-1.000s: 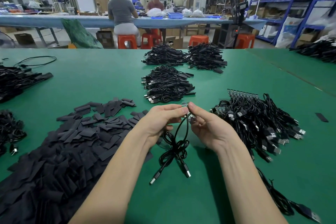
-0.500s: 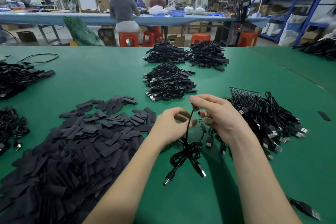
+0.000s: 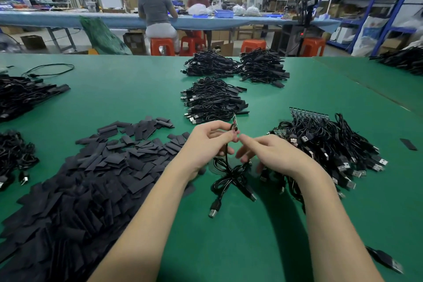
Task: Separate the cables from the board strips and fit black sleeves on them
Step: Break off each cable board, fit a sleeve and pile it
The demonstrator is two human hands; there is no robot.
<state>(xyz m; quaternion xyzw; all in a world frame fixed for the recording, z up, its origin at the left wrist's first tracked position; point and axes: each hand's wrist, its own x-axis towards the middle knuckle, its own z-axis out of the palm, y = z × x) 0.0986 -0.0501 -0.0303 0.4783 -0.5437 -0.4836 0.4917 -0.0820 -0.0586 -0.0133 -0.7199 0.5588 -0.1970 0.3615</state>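
Observation:
My left hand (image 3: 207,142) pinches the upper end of a coiled black USB cable (image 3: 230,176), whose small circuit board (image 3: 234,122) sticks up above the fingertips. The coil and its two plugs hang down to the green table. My right hand (image 3: 272,154) hovers just right of it, fingers relaxed and blurred, holding nothing. A big heap of flat black sleeves (image 3: 91,176) lies to the left. On the right is a pile of cables on board strips (image 3: 327,142), with one strip (image 3: 309,114) showing at its far edge.
Three heaps of sleeved cables (image 3: 212,101) lie mid-table and further back. More cable piles (image 3: 20,96) sit at the left edge and far right. A loose plug (image 3: 386,261) lies near my right forearm. People sit at a bench behind.
The cable end passed from my right hand to my left. My right hand let go and dropped toward the pile; the coil swung slightly left.

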